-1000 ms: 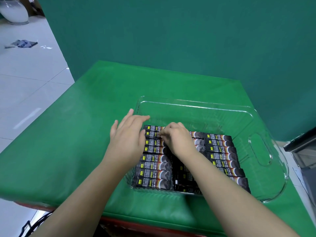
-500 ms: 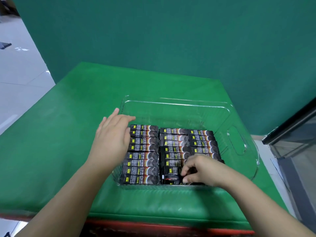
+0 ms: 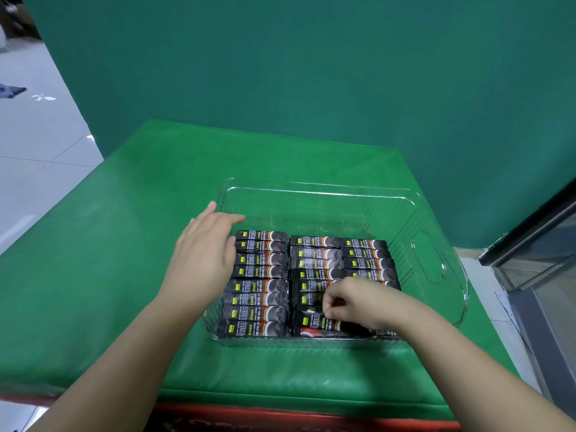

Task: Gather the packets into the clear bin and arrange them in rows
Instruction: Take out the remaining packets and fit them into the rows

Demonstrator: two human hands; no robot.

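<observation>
1. Since half a second ago the right hand has stayed at the near end of the middle column, its fingers now curled tighter over the packets there; a second ago it was at the far end of the rows. The left hand has barely shifted.
2. The right hand's fingertips pinch a dark packet near the front of the clear bin; how much of the packet is lifted cannot be told.
3. The left hand lies flat with straight fingers against the bin's left wall, beside the left column of packets, gripping nothing.
4. The coffee-stick packets lie inside the bin in three side-by-side columns, each packet crosswise and stacked front to back, filling the near half of the bin.
5. The far half of the bin's floor shows bare plastic.
6. The bin sits on a green padded table in front of a green backdrop.
</observation>
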